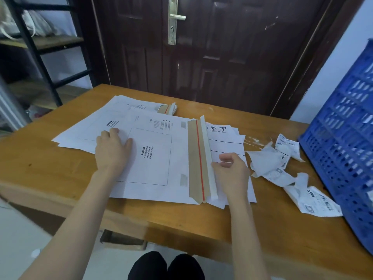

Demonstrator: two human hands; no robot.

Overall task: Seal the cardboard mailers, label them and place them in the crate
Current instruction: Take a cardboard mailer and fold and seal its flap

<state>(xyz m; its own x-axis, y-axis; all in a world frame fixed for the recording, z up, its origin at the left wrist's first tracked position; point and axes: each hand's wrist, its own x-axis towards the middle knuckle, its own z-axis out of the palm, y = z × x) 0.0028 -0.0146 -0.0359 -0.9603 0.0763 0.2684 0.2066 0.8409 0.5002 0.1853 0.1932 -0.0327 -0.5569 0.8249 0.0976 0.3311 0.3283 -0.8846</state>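
Observation:
A white cardboard mailer (153,158) lies flat on the wooden table (50,170), its printed waybill box facing up. Its brown flap (196,158) with a red tear strip stands half raised along the right edge. My left hand (112,150) presses flat on the mailer's left part. My right hand (230,170) pinches the white release strip (207,150) on the flap's outer edge. More white mailers (121,110) are stacked behind and under it. The blue plastic crate (347,138) stands at the table's right end.
Crumpled label backings (282,168) lie between the mailers and the crate. A white sheet with printed characters (224,136) sits under the flap. A dark door (201,53) is behind the table, a black metal shelf (40,57) at left. A cardboard box (123,241) sits under the table.

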